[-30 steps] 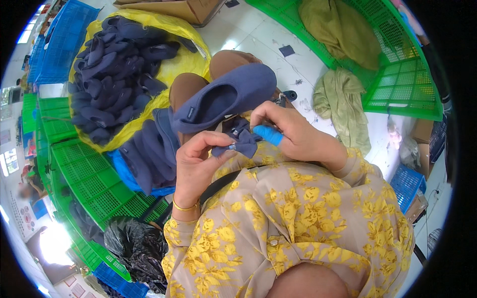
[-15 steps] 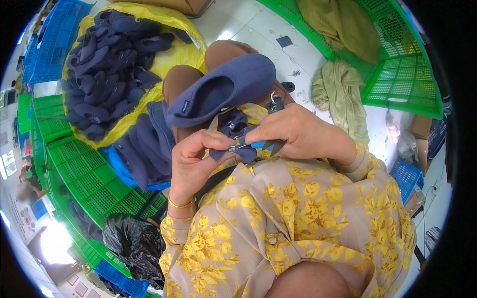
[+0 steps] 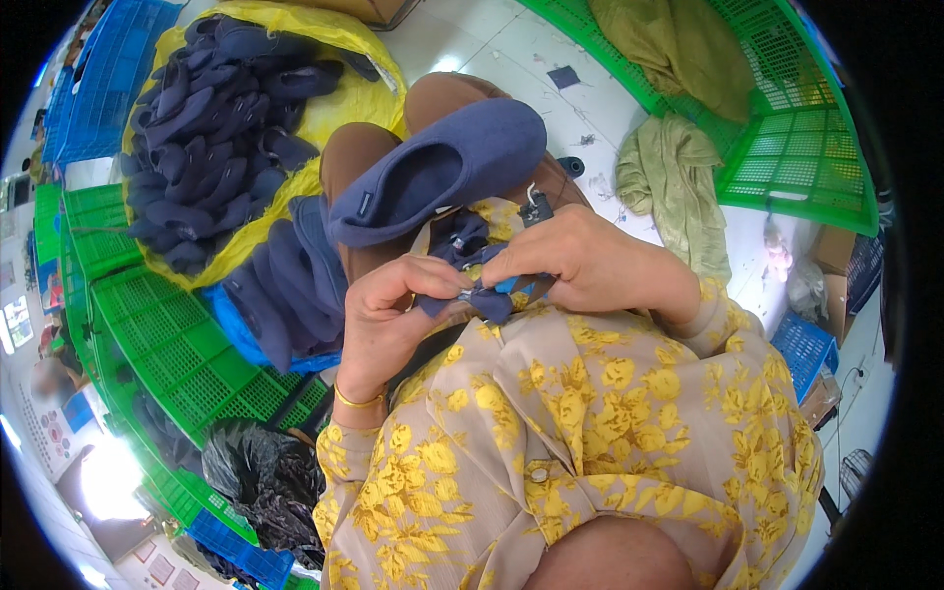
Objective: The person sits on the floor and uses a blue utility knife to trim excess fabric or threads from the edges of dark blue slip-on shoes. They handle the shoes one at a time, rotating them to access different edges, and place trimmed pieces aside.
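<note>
A small navy fabric piece (image 3: 491, 306) is held close to my body. My left hand (image 3: 386, 310) pinches its left side, thumb and fingers together. From the right, my right hand (image 3: 588, 264) closes its fingers on the same piece. Something small and shiny shows between the fingertips, too small to name. Beyond the hands, a navy slipper (image 3: 492, 162) lies across my knees, its opening upward. More dark fabric with pale bits (image 3: 462, 236) is bunched in my lap, partly hidden by the hands.
At the left, a yellow bag (image 3: 364, 64) holds many navy slippers (image 3: 211, 128). More slippers (image 3: 285, 280) stack beside my left leg. Green crates (image 3: 157, 344) stand left, another green crate (image 3: 796, 162) at right. An olive cloth (image 3: 674, 187) hangs near it. A black plastic bag (image 3: 256, 472) sits lower left.
Both hands keep their hold on the navy fabric piece. The fingertips have shifted slightly, covering more of the shiny bit. The slipper on my knees has barely moved.
</note>
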A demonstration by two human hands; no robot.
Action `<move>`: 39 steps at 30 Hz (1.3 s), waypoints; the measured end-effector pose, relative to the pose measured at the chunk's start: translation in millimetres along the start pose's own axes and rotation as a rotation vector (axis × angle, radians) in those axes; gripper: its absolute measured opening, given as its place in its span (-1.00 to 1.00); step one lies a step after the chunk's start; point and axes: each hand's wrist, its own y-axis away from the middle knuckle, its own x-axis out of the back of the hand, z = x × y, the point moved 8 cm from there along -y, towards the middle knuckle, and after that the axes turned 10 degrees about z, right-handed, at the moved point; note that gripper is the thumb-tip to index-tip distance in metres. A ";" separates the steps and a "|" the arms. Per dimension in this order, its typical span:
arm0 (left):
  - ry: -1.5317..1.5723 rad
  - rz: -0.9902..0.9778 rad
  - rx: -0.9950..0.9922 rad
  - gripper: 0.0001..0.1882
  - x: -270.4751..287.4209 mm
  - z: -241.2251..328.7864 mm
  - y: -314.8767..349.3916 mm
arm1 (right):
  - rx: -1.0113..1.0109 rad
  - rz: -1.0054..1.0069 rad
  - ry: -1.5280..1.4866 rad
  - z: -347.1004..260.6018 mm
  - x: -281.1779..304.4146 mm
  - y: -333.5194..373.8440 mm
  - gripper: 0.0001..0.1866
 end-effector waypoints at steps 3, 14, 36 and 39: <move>0.058 0.004 0.043 -0.75 -0.3 -4.0 2.3 | -0.055 -0.042 -0.039 -0.4 -1.3 0.9 -0.56; 0.096 -0.062 0.006 -0.81 -4.5 2.3 2.7 | -0.043 -0.046 -0.077 -5.1 2.7 0.7 -0.54; 0.110 -0.095 -0.028 -0.83 -5.6 10.4 4.7 | 0.045 -0.087 0.010 -16.2 5.0 1.7 -0.50; 0.117 -0.102 -0.040 -0.83 -6.1 11.8 4.6 | 0.051 -0.071 -0.049 -18.4 8.1 2.3 -0.48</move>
